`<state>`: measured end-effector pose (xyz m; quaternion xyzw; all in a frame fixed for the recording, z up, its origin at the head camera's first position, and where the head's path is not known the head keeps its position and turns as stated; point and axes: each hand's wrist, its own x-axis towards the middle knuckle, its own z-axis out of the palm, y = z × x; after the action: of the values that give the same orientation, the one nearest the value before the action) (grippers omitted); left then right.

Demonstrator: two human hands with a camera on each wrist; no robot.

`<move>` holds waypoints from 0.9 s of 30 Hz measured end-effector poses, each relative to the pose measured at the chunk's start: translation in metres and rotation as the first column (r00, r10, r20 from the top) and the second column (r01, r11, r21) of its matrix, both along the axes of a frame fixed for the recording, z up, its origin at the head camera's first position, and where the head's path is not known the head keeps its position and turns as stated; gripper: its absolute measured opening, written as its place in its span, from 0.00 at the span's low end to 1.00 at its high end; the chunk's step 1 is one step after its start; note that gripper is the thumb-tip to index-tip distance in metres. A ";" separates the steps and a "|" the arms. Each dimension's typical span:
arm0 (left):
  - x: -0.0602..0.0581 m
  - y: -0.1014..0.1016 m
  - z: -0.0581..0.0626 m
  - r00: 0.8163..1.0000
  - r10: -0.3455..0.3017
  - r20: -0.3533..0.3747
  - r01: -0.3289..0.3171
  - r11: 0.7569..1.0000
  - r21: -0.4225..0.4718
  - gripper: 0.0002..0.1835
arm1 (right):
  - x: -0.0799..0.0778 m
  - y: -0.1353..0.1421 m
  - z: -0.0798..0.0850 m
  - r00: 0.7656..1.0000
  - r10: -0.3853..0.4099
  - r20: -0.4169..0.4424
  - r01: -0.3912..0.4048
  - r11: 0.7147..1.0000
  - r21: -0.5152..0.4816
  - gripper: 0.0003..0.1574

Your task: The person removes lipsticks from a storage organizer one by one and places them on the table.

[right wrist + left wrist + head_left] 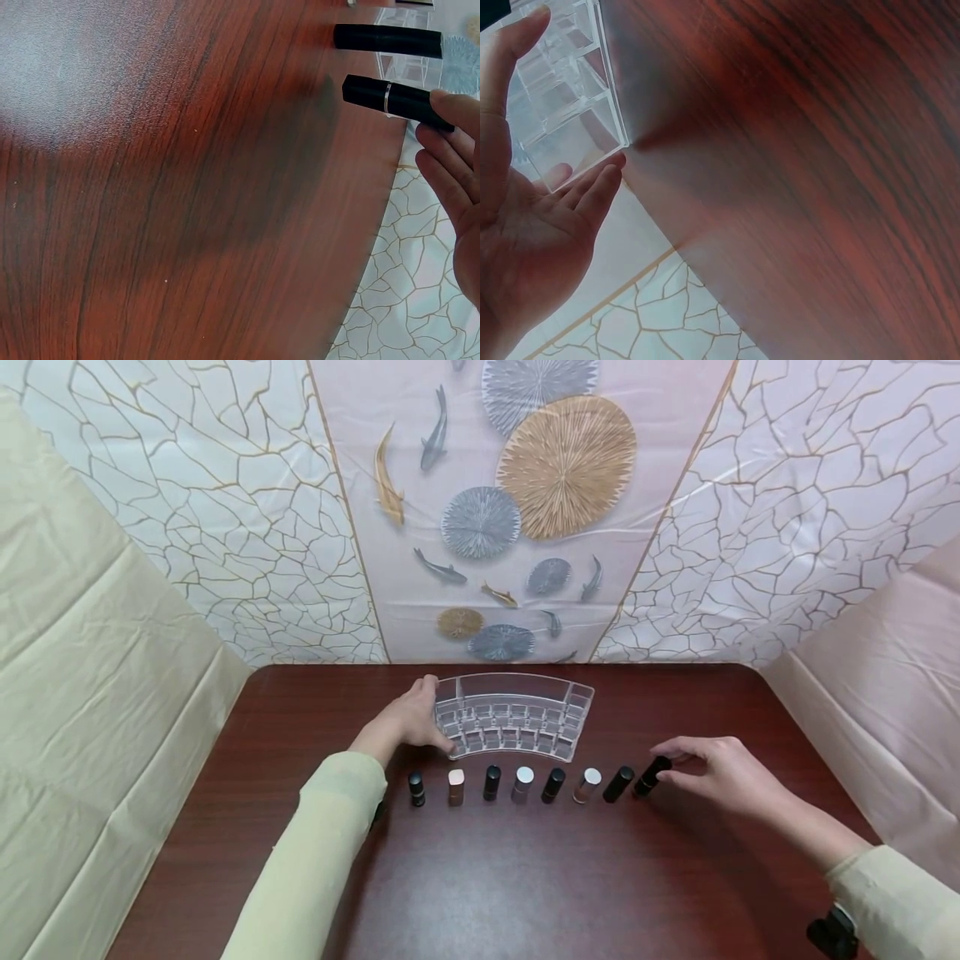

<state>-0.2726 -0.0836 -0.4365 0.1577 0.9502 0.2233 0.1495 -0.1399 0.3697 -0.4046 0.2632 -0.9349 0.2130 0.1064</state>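
A clear plastic lipstick organizer (510, 687) with stepped compartments sits at the back of the table. My left hand (408, 717) holds its left end, thumb at the front corner and fingers along the side. In the left wrist view the fingertips (613, 166) lie against the organizer's clear wall (592, 161). At the right end of a row of lipsticks, my right hand (723, 768) pinches a black lipstick (367, 91) with a silver band, thumb and fingers on its top. Beside it stands another black lipstick (618, 784).
Leftward in the row, in front of the organizer, stand a silver lipstick (587, 786), a pink-capped lipstick (456, 787) and several others, mostly black. Dark red wooden table (510, 877) surrounds them. A patterned cloth (300, 527) hangs behind, with pale fabric at both sides.
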 end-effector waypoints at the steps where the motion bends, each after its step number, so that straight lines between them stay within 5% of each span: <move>1: 0.001 0.000 0.001 1.000 0.001 0.000 -0.001 1.000 0.000 0.67 | 0.000 0.000 -0.001 1.000 0.001 0.000 -0.001 1.000 0.000 0.21; 27: 0.001 -0.001 -0.003 1.000 0.000 -0.019 0.001 1.000 0.029 0.65 | 0.000 -0.001 -0.018 1.000 0.030 0.005 -0.030 0.999 -0.035 0.22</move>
<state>-0.2717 -0.0850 -0.4398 0.1623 0.9482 0.2354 0.1383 -0.1398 0.3685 -0.4228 0.2747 -0.9272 0.2317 0.1054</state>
